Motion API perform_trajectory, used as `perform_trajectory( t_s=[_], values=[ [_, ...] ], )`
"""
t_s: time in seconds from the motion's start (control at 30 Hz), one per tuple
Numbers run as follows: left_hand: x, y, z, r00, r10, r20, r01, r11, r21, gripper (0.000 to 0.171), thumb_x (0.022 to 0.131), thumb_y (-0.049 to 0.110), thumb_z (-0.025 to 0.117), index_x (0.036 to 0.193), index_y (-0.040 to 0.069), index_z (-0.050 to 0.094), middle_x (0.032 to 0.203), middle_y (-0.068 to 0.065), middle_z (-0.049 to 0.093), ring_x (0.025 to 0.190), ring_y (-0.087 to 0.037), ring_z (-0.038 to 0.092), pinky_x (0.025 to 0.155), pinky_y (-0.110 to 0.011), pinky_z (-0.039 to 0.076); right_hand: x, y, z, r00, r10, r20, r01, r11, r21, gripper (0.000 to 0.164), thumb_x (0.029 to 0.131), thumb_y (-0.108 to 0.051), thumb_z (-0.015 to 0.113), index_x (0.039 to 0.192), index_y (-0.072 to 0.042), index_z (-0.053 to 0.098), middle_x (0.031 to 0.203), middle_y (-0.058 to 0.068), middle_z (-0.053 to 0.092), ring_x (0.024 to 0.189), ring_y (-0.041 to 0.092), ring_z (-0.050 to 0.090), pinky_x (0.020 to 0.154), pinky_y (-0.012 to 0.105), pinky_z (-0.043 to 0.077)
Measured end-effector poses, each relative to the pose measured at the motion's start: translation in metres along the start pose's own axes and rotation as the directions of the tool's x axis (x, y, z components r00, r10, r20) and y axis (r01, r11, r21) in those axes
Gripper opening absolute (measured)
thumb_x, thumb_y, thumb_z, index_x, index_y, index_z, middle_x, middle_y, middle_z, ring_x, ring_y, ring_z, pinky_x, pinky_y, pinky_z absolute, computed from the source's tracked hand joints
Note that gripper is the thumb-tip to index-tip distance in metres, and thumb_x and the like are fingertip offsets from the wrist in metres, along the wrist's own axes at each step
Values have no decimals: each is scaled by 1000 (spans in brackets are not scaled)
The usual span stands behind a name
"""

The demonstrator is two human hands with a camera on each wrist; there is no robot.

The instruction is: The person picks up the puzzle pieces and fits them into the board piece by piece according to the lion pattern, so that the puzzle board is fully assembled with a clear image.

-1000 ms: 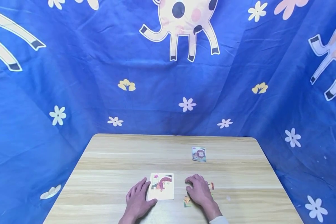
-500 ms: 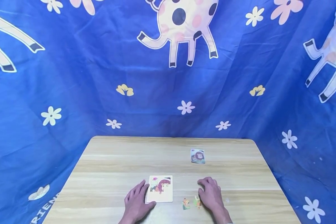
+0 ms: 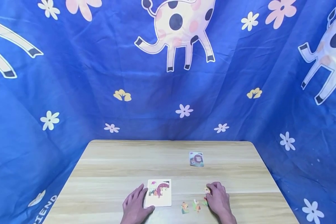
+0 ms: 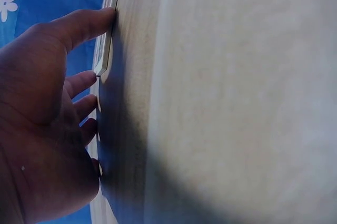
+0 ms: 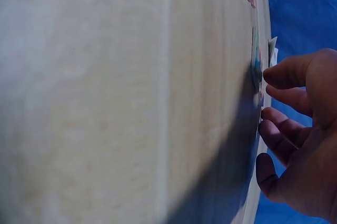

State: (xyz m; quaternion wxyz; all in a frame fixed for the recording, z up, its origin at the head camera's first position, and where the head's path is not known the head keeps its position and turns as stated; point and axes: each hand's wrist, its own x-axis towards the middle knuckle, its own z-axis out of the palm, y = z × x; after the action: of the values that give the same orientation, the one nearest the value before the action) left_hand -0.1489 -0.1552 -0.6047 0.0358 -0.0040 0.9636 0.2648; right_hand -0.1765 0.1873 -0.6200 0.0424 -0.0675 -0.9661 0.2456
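Note:
A square puzzle board (image 3: 164, 201) lies on the table, its upper part filled with pieces of a lion picture. My left hand (image 3: 135, 204) rests at its left side, with the thumb at the near-left corner and the index finger along the left edge. The left wrist view shows the thumb touching the board's edge (image 4: 105, 50). My right hand (image 3: 219, 199) is low over the table. Its fingertips are at a pale puzzle piece (image 3: 207, 189); a green and red piece (image 3: 205, 202) lies beside the thumb, partly hidden. Whether the fingertips grip a piece cannot be told.
Two loose puzzle pieces, an orange and green one (image 3: 184, 207) and a green and yellow one (image 3: 196, 205), lie between board and right hand. A lion picture card (image 3: 196, 159) lies farther back. Blue printed cloth (image 3: 145, 118) hangs around the wooden table (image 3: 114, 165).
My right hand has moved to the right, uncovering loose pieces that it was hiding. My left hand stays at the board. The head view has tilted slightly upward.

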Motion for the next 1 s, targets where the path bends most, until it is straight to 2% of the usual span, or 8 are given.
perform_trajectory(
  t_s=[0.43,0.73,0.9,1.0],
  values=[
    [-4,-2,3,999,3,-38,-2,1000,29,83,66,51,77,136,16,52,153,-7,39,134,-38,38,104,-69,28,-2,3,-3,1000,-2,7,2,1000,-5,29,80,-17,69,110,-15,72,106,-1,60,100,22,59,70,41,42],
    [-6,-5,6,999,13,-48,-12,1000,20,82,64,51,77,134,16,54,151,-6,42,130,-38,40,102,-67,31,-8,11,-6,1000,7,15,-8,1000,28,31,79,-20,76,110,-15,71,104,1,60,95,22,63,79,49,45],
    [-5,-5,8,999,3,-41,-3,1000,12,83,63,52,77,134,16,54,151,-5,42,131,-38,40,103,-67,30,-9,15,-7,1000,0,-17,0,1000,29,27,78,-24,78,104,-21,71,98,-4,60,91,17,62,75,43,44],
    [-5,-4,7,999,8,-43,-7,1000,16,83,63,52,77,135,16,54,151,-6,42,130,-38,41,102,-67,31,-7,16,-8,999,-26,-31,27,999,20,26,77,-27,78,102,-25,70,89,-9,58,81,10,58,69,37,42]
  ],
)
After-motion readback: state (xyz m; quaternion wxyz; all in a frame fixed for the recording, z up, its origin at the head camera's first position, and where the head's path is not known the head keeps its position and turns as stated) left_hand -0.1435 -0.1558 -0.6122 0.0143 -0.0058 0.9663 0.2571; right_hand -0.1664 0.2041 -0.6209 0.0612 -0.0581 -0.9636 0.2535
